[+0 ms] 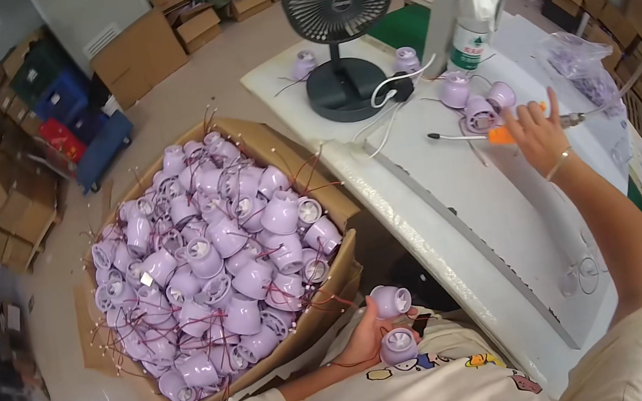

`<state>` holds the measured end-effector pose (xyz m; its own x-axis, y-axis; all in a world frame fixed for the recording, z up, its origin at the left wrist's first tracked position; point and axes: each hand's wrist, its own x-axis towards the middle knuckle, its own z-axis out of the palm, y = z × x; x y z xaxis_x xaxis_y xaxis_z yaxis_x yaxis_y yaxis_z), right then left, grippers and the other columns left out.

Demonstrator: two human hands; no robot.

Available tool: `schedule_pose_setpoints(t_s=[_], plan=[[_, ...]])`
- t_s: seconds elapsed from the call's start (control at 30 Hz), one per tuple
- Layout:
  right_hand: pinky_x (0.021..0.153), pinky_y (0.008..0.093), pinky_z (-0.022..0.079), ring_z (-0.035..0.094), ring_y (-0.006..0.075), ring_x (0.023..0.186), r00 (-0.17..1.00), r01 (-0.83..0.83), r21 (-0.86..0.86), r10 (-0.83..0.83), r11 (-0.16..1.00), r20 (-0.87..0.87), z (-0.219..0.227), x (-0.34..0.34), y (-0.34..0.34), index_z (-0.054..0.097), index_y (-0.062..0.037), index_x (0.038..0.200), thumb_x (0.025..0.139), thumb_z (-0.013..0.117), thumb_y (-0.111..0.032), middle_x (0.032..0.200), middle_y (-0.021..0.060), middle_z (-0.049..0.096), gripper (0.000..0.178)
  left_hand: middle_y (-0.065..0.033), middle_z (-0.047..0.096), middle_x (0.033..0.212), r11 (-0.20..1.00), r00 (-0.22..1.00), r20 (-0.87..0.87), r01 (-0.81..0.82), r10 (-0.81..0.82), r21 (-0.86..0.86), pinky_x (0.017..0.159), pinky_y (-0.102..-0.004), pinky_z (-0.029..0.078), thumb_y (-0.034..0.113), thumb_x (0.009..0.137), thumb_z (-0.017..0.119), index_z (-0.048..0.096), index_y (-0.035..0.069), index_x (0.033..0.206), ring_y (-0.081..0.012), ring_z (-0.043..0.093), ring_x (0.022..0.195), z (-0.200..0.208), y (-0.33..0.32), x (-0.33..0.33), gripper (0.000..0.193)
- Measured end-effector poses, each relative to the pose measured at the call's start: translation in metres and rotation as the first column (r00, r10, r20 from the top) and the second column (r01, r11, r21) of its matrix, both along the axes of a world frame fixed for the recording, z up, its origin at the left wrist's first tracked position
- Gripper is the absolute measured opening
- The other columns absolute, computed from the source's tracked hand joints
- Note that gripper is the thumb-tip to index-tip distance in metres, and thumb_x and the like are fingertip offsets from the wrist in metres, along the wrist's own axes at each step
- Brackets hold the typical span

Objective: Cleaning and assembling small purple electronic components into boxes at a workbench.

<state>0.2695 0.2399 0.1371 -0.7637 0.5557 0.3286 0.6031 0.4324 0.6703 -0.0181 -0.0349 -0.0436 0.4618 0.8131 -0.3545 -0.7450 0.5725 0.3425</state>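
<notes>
My left hand [365,337] is low in front of my shirt, its fingers curled around purple plastic housings. One housing [393,300] sits at the fingertips and a second housing [398,346] lies nearer me; thin wires trail from the hand. Over the white table, my right hand [537,136] grips an orange air blow gun [501,136]. Its thin nozzle points left and ends in a black tip, while a hose runs off from the other end to the upper right. Just beyond the nozzle stand several purple housings [455,91] with wires.
A large cardboard box [354,233] heaped with purple housings [226,236] and red wires stands left of the table [452,263]. On the table are a black fan [338,4], a white cable, a bottle [469,44] and a plastic bag [586,72]. Cartons [12,199] and a blue trolley [105,153] stand beyond.
</notes>
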Motion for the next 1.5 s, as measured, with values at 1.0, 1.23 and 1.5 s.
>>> schedule_pose_setpoints(t_s=[1.0,1.23,1.5], plan=[[0.051,0.0377,0.044,0.057,0.0265,0.051,0.97,0.199,-0.855,0.026,0.478,0.24,0.136,-0.08,-0.176,0.063,-0.0106,0.076,0.059,0.071,-0.015,0.054,0.0049,0.054,0.02,-0.0121,0.06,0.097,0.938,0.932,-0.222,-0.319,0.285,-0.135,0.053,-0.0364,0.052,0.059,0.091,0.048,0.052,0.012,0.112,-0.0241,0.063,0.06,0.019,0.039,-0.007,0.051],[0.046,0.0368,0.042,0.056,0.0254,0.049,0.977,0.151,-0.833,0.046,0.532,0.207,0.132,-0.091,-0.177,0.066,-0.0106,0.082,0.059,0.071,-0.016,0.054,0.0045,0.054,0.024,-0.0133,0.065,0.078,0.902,0.924,0.263,-0.157,0.279,-0.403,0.061,-0.0374,0.053,0.063,0.084,0.055,0.062,0.011,0.1,-0.0238,0.063,0.061,-0.004,0.046,-0.016,0.054],[0.047,0.0359,0.04,0.055,0.0255,0.048,0.984,0.15,-0.849,0.007,0.508,0.178,0.136,-0.096,-0.177,0.066,-0.0106,0.079,0.057,0.072,-0.014,0.052,0.0039,0.053,0.022,-0.0154,0.061,0.091,0.956,0.997,-0.013,-0.077,0.077,-0.283,0.049,-0.0353,0.052,0.059,0.086,0.056,0.053,0.009,0.113,-0.0214,0.062,0.056,0.022,0.047,-0.008,0.057]])
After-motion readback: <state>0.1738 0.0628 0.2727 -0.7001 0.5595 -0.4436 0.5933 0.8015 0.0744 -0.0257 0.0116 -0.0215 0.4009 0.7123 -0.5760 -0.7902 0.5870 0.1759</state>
